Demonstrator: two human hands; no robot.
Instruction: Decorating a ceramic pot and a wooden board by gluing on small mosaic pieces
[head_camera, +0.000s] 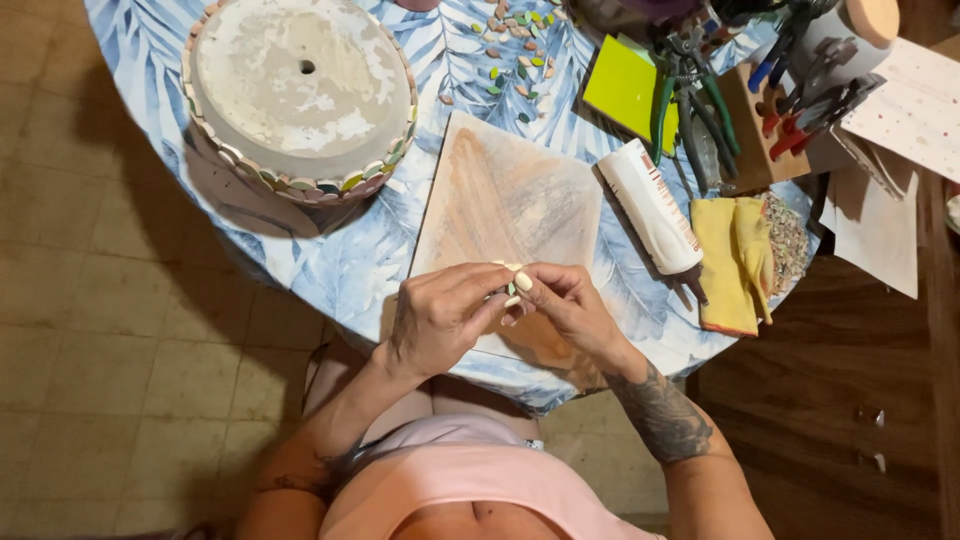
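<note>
Your left hand (440, 315) and right hand (562, 300) pinch one small pale tile piece (512, 290) between fingertips, above the wooden board (510, 200); its long axis is too hidden to tell. Round table, blue leaf-print cloth (340, 260). Tan tiled floor (100, 330) left, dark wood right.
</note>
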